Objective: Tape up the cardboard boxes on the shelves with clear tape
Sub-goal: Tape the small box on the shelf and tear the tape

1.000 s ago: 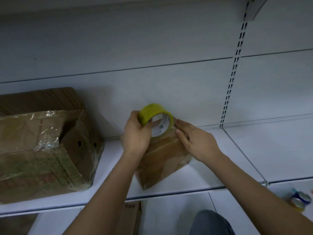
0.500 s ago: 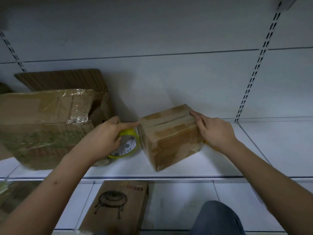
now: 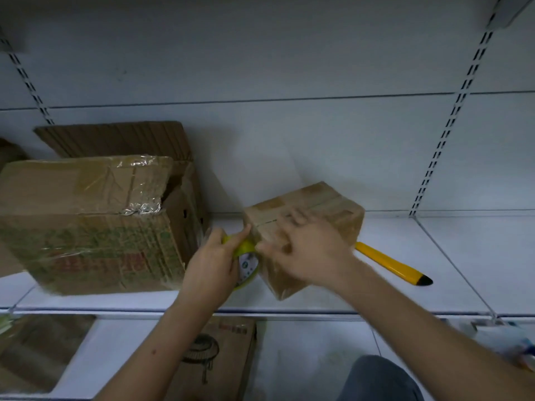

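Note:
A small brown cardboard box (image 3: 327, 209) sits at an angle on the white shelf (image 3: 434, 290). My left hand (image 3: 212, 267) grips a yellow-green roll of clear tape (image 3: 246, 257) against the box's left end. My right hand (image 3: 307, 253) lies on the box's near top edge, its fingers pressing beside the roll. A large cardboard box (image 3: 86, 224) wrapped in crinkled clear tape stands to the left, its right flap ajar.
A yellow utility knife (image 3: 390, 263) lies on the shelf right of the small box. A flat carton with a printed drawing (image 3: 214, 357) rests on the lower shelf. Slotted uprights (image 3: 445, 131) run up the back wall. A dark trouser knee (image 3: 379, 380) shows at the bottom.
My right hand moved from the box's right end across to its left near edge, uncovering the yellow knife. The roll stays in my left hand at the box's left end.

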